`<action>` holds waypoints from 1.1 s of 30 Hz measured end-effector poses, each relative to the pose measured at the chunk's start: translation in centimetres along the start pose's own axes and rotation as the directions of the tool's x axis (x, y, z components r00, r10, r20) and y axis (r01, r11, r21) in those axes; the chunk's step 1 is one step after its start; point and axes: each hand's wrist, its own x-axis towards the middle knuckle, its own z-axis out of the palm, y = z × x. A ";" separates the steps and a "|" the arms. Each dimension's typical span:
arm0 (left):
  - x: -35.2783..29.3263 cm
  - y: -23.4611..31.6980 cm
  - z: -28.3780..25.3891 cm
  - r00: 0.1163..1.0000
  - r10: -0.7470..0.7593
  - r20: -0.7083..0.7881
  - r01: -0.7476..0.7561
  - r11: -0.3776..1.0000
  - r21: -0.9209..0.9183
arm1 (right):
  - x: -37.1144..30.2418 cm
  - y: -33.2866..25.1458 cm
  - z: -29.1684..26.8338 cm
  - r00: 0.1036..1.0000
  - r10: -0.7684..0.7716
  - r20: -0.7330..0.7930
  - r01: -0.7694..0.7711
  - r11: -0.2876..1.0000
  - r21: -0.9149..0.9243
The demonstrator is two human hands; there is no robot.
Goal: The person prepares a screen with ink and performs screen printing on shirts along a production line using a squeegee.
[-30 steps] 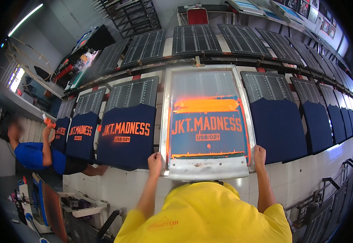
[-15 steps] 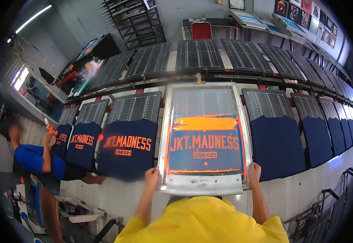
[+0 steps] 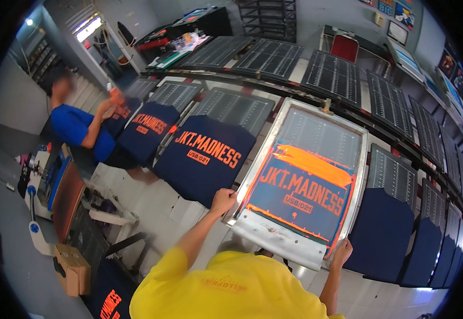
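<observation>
A metal-framed printing screen (image 3: 260, 159) lies over one board of the near row, between two shirts. A thick band of orange ink (image 3: 313, 166) crosses its mesh above orange block lettering, and a wide metal strip (image 3: 279, 239) spans its near end. My left hand (image 3: 224, 201) is closed on the frame's near left side. At the near right corner, my right hand (image 3: 341, 252) grips the frame edge. Left of the screen lies a navy shirt (image 3: 202, 167) with the orange lettering printed on it. To its right is a plain navy shirt (image 3: 381, 231).
A co-worker in a blue shirt (image 3: 77, 125) stands at the left, holding an orange-red object (image 3: 116, 95). More boards (image 3: 331, 77) line the far side of the rail. A cardboard box (image 3: 73, 268) and a press-like machine (image 3: 64, 199) are at lower left.
My view has turned to the left, so the screen and boards appear slanted and shifted right. Both hands stay on the screen frame.
</observation>
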 end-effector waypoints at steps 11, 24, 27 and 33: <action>0.6 -0.8 0.8 0.997 0.072 -0.029 -0.073 0.997 -0.017 | -0.1 -2.1 -0.3 0.999 -0.024 -0.024 0.024 0.999 -0.024; -12.7 -0.8 -3.6 0.770 0.274 0.576 0.157 0.794 -0.587 | -11.1 -15.4 -1.1 0.280 -0.523 0.805 0.926 0.369 -0.082; -14.1 -1.3 -0.1 0.603 0.222 0.766 0.280 0.841 -0.464 | -10.7 -17.1 -0.3 0.258 -0.446 0.857 0.938 0.329 -0.112; -15.6 2.4 6.3 0.509 0.147 0.848 0.538 0.715 -0.447 | -9.7 -17.8 3.2 0.463 -0.478 0.746 0.884 0.308 -0.351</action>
